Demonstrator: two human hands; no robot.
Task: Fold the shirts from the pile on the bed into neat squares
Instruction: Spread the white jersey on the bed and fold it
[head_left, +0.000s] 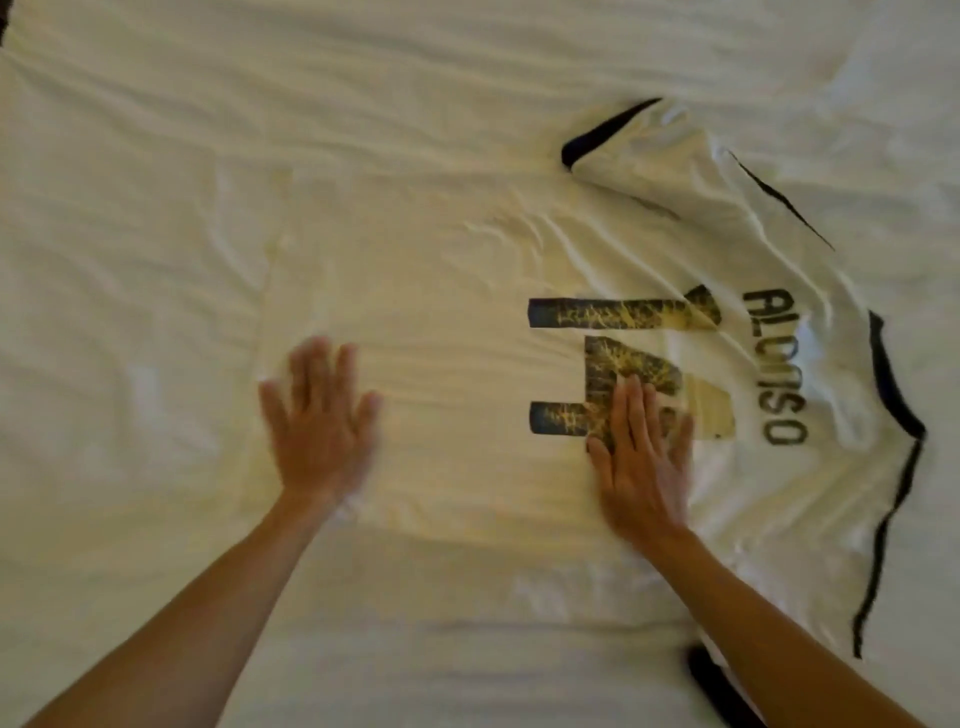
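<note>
A white football shirt (457, 332) lies back-up and spread flat across the bed, its collar to the right and its hem to the left. It carries a cracked black and gold number and the black lettering "ALONSO". Black trim edges the collar and both sleeves; the far sleeve (639, 150) is bunched up. My left hand (322, 421) lies flat with fingers spread on the shirt near its hem, blurred. My right hand (641, 457) presses flat on the lower part of the number, fingers straight.
A wrinkled white bed sheet (130, 156) fills the whole view around the shirt. The near sleeve's black cuff (711, 680) shows at the bottom edge beside my right forearm. No other shirts are in view.
</note>
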